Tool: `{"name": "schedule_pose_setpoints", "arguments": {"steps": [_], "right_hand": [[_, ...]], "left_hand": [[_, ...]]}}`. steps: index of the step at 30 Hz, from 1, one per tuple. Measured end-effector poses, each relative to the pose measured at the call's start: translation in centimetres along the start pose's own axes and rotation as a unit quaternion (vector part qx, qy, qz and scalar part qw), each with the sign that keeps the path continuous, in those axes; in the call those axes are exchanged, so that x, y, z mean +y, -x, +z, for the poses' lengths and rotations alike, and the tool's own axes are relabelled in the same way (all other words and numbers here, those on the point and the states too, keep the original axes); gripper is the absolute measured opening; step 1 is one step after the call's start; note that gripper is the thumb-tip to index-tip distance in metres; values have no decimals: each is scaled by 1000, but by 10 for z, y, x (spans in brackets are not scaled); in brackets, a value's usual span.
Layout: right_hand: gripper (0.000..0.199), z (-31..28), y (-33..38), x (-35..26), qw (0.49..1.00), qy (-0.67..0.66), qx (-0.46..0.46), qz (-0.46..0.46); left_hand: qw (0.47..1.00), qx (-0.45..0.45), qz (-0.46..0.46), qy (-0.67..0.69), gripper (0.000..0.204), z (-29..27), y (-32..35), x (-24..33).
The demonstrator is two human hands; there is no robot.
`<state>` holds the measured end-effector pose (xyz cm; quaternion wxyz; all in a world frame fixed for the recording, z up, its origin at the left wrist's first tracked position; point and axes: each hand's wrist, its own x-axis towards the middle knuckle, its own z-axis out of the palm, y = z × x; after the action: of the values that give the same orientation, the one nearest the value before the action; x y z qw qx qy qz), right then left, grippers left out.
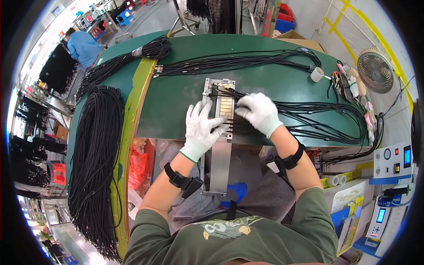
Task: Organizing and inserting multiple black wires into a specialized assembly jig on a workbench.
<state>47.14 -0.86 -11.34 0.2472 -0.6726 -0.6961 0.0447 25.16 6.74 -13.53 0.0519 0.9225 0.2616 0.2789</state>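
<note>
Shirt (pixel 229 240): green, at lower edge, closest to camera.
Wrist straps (pixel 183 181): black, one on each forearm, below white gloves.
Metal bar (pixel 220 165): runs down from jig over table's near edge, between forearms.
Left hand (pixel 202 128): gloved, fingers spread flat, released; fingertips resting on jig's left side and on cable ends there, gripping nothing.
Right hand (pixel 259 112): gloved, fingers curled down onto black cables just right of jig, pressing them; whether any cable is pinched cannot be told.
Jig (pixel 219 106): grey metal plate with pale yellow slotted strip down its middle, lying on table between both hands.
Jig contents: several cable ends laid across slots, coming in from right.
Cables (pixel 322 121): thin black bundle, looping from jig out to right and back along table edge.
Table (pixel 176 97): green mat, yellow-green border on left.
Left bundle (pixel 95 163): thick mass of black cables hanging over table's left side.
Far cables (pixel 234 62): second black bundle stretched across table beyond jig, metal tips at its left end.
Tape roll (pixel 316 74): white, near far right of mat.
Tools (pixel 349 84): pliers and small items, lined along right edge.
Fan (pixel 374 70): round, beyond tools.
Control box (pixel 391 163): white and blue, with small screen, lower right.
Bins (pixel 285 20): red and blue, far off; contents too small to tell.
Person (pixel 83 46): blue top, far left background.
</note>
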Motion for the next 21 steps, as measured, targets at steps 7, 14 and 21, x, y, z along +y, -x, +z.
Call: {"name": "schedule_pose_setpoints", "arguments": {"steps": [7,14,21], "right_hand": [[23,-11,-10,32,979,141,90,115],[15,-4,-5,15,993,112,38,-15],[12,-4,-15,-15,990,18,126,-58]], "left_hand": [[1000,9,1,27,28,12,2,-6],[999,11,16,46,23,9,2,-9],[989,104,-42,101,21,16,0,-10]]}}
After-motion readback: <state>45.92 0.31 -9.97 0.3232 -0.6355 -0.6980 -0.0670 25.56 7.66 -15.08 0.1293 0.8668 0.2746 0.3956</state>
